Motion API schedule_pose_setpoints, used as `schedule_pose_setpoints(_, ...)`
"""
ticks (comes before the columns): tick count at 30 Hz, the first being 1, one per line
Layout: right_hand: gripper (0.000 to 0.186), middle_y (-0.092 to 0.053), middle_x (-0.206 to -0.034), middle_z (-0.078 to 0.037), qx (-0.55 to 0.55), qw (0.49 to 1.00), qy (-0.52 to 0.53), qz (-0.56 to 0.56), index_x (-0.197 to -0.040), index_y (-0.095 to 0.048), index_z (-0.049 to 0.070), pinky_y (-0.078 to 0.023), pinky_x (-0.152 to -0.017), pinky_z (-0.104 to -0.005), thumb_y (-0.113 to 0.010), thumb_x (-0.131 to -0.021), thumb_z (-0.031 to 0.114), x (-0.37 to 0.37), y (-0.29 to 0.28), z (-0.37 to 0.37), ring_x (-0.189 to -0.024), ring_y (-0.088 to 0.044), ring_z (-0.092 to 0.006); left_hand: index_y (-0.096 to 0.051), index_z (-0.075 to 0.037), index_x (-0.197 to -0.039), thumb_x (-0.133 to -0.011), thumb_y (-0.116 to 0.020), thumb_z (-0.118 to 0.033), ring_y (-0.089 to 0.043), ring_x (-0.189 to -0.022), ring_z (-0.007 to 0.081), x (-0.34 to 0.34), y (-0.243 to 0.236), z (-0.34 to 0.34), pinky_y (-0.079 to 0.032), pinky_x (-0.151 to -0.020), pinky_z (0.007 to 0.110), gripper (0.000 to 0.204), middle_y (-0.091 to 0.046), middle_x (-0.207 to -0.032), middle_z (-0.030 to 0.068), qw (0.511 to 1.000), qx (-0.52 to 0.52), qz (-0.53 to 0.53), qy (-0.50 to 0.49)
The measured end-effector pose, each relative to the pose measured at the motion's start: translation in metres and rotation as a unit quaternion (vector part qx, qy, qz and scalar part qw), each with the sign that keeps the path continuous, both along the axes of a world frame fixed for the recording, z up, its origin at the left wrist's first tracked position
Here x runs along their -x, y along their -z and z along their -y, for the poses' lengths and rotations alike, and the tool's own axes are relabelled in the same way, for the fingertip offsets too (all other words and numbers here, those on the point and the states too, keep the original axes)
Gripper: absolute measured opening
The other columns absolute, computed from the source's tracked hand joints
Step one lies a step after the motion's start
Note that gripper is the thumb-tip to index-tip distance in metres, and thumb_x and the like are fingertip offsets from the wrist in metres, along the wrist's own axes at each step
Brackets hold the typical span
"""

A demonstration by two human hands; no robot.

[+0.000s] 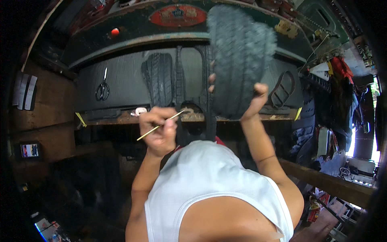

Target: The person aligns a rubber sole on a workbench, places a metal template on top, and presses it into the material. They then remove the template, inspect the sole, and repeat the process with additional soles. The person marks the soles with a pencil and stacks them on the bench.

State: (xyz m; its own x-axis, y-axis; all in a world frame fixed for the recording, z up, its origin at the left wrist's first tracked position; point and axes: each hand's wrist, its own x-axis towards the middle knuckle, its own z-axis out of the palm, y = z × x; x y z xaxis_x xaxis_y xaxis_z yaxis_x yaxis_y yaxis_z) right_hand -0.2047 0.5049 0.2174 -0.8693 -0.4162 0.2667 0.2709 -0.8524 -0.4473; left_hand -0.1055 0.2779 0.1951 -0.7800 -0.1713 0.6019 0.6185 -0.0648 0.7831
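Observation:
My left hand (158, 131) pinches a thin yellowish stick (147, 134), which slants up to the right in front of the bench edge. My right hand (256, 99) grips a large piece of black treaded tire rubber (238, 60) by its lower part, with fingertips showing on both sides. This rubber is raised over the bench and blurred by motion; I cannot tell if it is one piece or two together. Left of it, on the bench, lies a sole-shaped piece of grooved black rubber (160, 78). Beside that is a rubber strip (179, 76) framing a long rounded opening.
Black-handled scissors (102, 89) lie on the grey bench top (125, 76) at the left. A black rubber loop with crossbars (282, 89) is at the right. A small pale roll (140, 111) sits at the front edge. Behind stands a green panel (133, 28).

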Motion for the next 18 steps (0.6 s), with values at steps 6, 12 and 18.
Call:
schedule_pose_setpoints(6,0.082,-0.056,-0.136,-0.030,0.060,0.984,-0.043,0.163,-0.144,-0.043,-0.010,-0.050,-0.104,-0.0508,-0.056,-0.079,0.040,-0.073,0.057,0.016,-0.119,-0.062,-0.0411,-0.047,-0.004,-0.086,-0.076,-0.062,0.011,-0.058,-0.062,0.0174,0.034,-0.016,-0.032,-0.059,-0.076,0.038,0.024,-0.055,-0.069,0.0061,0.988,0.129,-0.069,0.046)
schedule_pose_setpoints(12,0.069,-0.064,-0.125,-0.026,0.085,0.978,-0.037,0.189,-0.133,-0.053,-0.010,-0.053,-0.102,-0.0450,-0.055,-0.079,0.034,-0.092,0.077,0.009,-0.110,-0.067,-0.0356,-0.048,-0.005,-0.082,-0.070,-0.064,0.012,-0.054,-0.056,0.0199,0.039,-0.009,-0.048,-0.057,-0.071,0.036,0.026,-0.051,-0.064,0.0051,0.977,0.185,-0.091,0.056)
schedule_pose_setpoints(18,0.066,-0.064,-0.126,-0.024,0.088,0.981,-0.036,0.170,-0.132,-0.054,-0.010,-0.052,-0.102,-0.0439,-0.052,-0.083,0.034,-0.092,0.068,0.014,-0.113,-0.066,-0.0332,-0.049,-0.005,-0.076,-0.060,-0.064,0.011,-0.056,-0.058,0.0233,0.039,-0.008,-0.044,-0.055,-0.065,0.034,0.028,-0.049,-0.063,0.0056,0.972,0.213,-0.091,0.045)
